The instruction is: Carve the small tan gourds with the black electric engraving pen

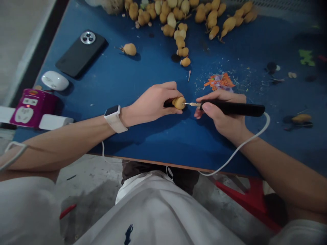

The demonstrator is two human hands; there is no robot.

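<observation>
Near the middle of the blue table (143,143), my left hand (159,102) pinches a small tan gourd (179,103) between thumb and fingers. The gourd's rounded end faces right. My right hand (224,115) is closed round a black pen-like tool (232,108) with a white cable (242,144). Its thin metal tip reaches the right side of the gourd; whether it touches or goes in is too small to tell. A watch with a pale band (116,119) is on my left wrist.
Many gourds (165,12) lie along the far side, with a single one (129,49) apart. At left are a phone (79,56), a white case (55,80) and a purple power block (33,108). Orange and lilac scraps (221,82) lie beyond my right hand.
</observation>
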